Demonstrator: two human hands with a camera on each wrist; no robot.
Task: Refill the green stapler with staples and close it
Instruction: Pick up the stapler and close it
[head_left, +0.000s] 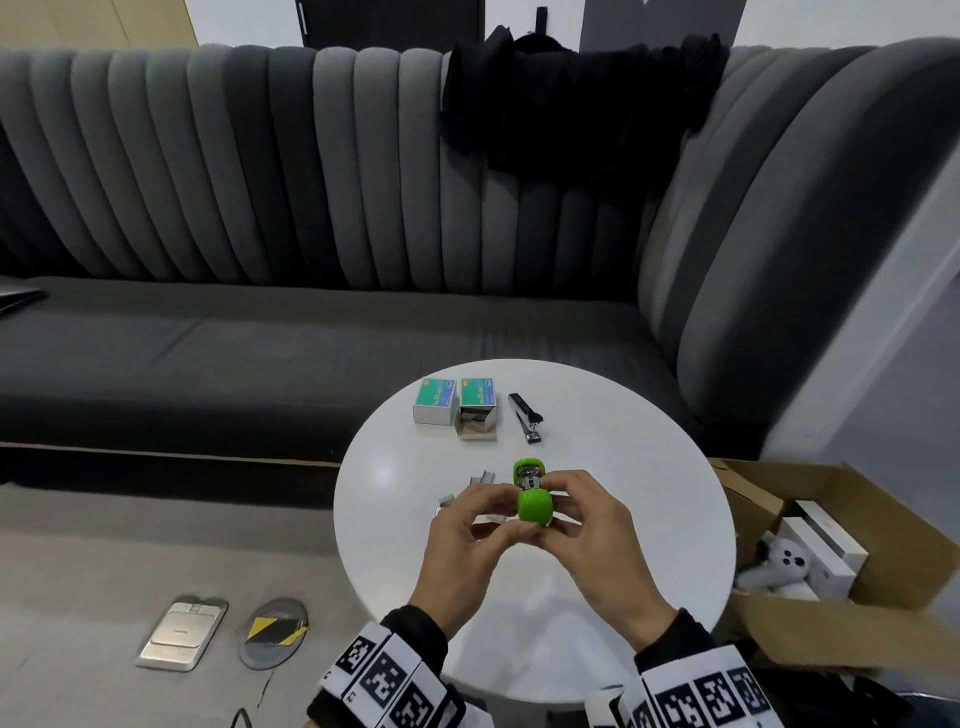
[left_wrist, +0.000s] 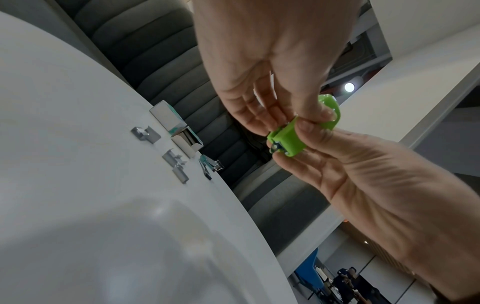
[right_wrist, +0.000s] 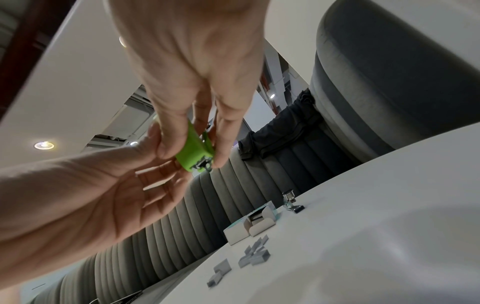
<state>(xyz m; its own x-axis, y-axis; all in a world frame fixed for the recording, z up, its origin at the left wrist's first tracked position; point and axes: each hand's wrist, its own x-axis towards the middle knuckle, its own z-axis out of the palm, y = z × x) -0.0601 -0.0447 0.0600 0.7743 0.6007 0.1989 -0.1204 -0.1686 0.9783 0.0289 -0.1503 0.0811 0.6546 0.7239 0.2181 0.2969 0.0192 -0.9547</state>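
Above the near half of the white surface (head_left: 597, 613), the left hand (head_left: 467, 540) and right hand (head_left: 592, 525) are both pinching the green stapler (head_left: 532, 499) between fingertips and thumbs — it is hanging in the air between them, its long axis pointing away from the person, hinged open with the metal magazine showing. Loose staple strips (head_left: 480, 478) are lying just beyond the left hand — nearer to it than to the right.

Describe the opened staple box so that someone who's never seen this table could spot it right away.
On the round white table before the grey sofa, two teal-topped boxes sit side by side at the far edge. The open staple box is the right one, beside the black stapler. Unlike the closed box, its front flap hangs open, showing metal staples inside.
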